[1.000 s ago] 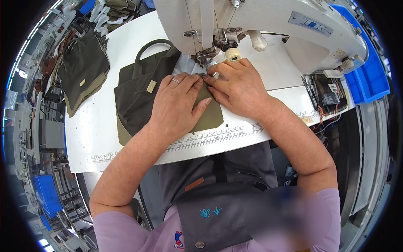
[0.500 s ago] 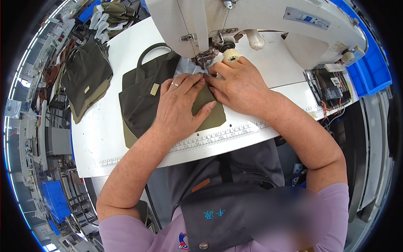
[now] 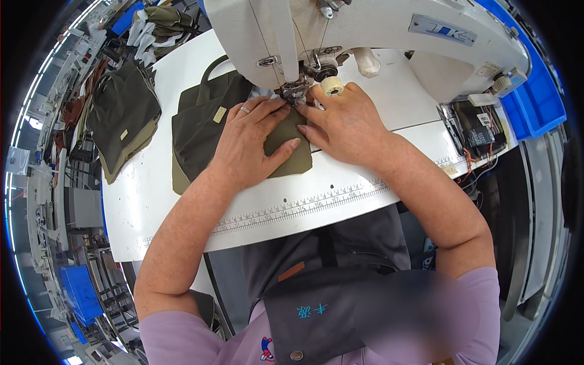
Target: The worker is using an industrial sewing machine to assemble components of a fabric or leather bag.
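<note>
A dark olive fabric bag piece (image 3: 204, 137) with a loop handle and a small gold plate lies on the white table. Its upper right edge runs under the presser foot (image 3: 294, 90) of the sewing machine (image 3: 380, 27). My left hand (image 3: 249, 140), a ring on one finger, rests flat on the piece with its fingers stretched toward the foot and the thumb spread. Just right of the foot, my right hand (image 3: 350, 125) has its fingers bent at the fabric's edge, seemingly gripping it. A bit of pale lining (image 3: 260, 92) shows beside my left fingers; the stitch line itself is hidden.
More olive bag pieces (image 3: 121, 115) are stacked at the table's left edge. A printed ruler (image 3: 304, 207) runs along the front edge. To the right lie a dark tray of small tools (image 3: 477, 131) and a blue bin (image 3: 535, 100). A cream knob (image 3: 331, 86) sits above my right fingers.
The bag piece has slid away from me and a little left, farther under the foot. Both hands have moved with it, and less of the pale lining shows.
</note>
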{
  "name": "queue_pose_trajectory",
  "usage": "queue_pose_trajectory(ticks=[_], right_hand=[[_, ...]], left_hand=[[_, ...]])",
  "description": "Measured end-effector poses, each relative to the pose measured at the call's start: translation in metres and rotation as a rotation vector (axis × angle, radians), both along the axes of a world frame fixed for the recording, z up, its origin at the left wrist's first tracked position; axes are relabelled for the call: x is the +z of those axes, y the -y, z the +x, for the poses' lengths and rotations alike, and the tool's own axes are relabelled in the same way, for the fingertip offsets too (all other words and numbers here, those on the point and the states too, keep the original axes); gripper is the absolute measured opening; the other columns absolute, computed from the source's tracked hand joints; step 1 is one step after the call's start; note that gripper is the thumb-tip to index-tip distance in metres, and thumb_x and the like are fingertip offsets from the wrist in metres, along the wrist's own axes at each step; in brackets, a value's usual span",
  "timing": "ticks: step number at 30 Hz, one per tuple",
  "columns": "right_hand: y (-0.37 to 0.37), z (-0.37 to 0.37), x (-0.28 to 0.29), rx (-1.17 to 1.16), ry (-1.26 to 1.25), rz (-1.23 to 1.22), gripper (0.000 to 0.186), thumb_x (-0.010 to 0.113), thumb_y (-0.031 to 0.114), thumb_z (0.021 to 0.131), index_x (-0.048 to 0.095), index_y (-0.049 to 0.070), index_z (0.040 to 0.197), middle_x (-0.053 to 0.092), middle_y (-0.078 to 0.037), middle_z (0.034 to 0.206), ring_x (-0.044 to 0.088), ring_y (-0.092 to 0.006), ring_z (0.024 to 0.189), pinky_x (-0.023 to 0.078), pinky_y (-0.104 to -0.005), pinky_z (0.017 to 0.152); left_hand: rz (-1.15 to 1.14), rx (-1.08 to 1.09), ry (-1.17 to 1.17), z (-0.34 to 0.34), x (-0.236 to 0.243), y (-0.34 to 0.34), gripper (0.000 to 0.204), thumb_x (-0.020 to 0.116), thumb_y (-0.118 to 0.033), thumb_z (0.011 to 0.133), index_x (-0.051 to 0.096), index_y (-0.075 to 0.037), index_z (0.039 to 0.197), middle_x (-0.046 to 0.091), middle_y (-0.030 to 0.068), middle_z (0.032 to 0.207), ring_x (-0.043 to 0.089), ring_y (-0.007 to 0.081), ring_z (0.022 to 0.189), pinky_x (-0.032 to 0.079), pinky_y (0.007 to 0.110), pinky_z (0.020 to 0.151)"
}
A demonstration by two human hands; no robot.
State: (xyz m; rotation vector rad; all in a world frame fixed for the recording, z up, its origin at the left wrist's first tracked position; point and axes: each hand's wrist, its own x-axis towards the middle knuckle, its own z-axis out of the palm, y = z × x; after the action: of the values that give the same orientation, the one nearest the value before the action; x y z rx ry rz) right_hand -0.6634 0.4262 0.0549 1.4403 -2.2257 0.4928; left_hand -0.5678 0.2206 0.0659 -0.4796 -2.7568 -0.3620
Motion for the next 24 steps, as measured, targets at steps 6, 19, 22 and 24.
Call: queue_pose_trajectory(ticks=[6,19,22,24], right_hand=[[-0.005,-0.002,-0.004,0.031,0.005,-0.054,0.017,0.072,0.025,0.082,0.075,0.011,0.093,0.062,-0.002,0.087,0.058,-0.0204,0.089,0.044,-0.0376,0.074],[-0.004,-0.002,0.000,0.025,0.097,-0.019,0.020,0.072,0.025,0.083,0.077,0.013,0.098,0.061,-0.004,0.088,0.058,-0.0225,0.091,0.045,-0.0382,0.075],[-0.005,-0.002,0.002,0.027,0.124,-0.007,0.021,0.072,0.026,0.085,0.077,0.013,0.100,0.061,-0.004,0.090,0.058,-0.0225,0.093,0.045,-0.0383,0.078],[-0.006,-0.003,0.002,0.049,0.140,-0.017,0.022,0.072,0.027,0.085,0.076,0.013,0.102,0.061,-0.004,0.092,0.057,-0.0226,0.096,0.045,-0.0380,0.079]], left_hand=[[0.020,-0.013,0.005,0.000,0.000,0.001,0.051,0.073,-0.031,0.085,0.066,0.000,0.126,0.060,0.0117,0.135,0.050,0.0339,0.131,0.036,0.046,0.111],[0.013,-0.090,0.051,-0.012,0.003,0.021,0.053,0.072,-0.029,0.085,0.063,-0.004,0.132,0.059,0.0125,0.136,0.049,0.0343,0.131,0.036,0.047,0.112],[-0.040,-0.166,0.073,-0.021,0.004,0.039,0.056,0.069,-0.032,0.087,0.060,-0.005,0.136,0.058,0.0131,0.138,0.050,0.0353,0.130,0.037,0.047,0.113],[-0.169,-0.295,0.099,-0.033,0.010,0.052,0.058,0.064,-0.039,0.089,0.059,-0.010,0.139,0.059,0.0141,0.137,0.052,0.0373,0.128,0.039,0.047,0.111]])
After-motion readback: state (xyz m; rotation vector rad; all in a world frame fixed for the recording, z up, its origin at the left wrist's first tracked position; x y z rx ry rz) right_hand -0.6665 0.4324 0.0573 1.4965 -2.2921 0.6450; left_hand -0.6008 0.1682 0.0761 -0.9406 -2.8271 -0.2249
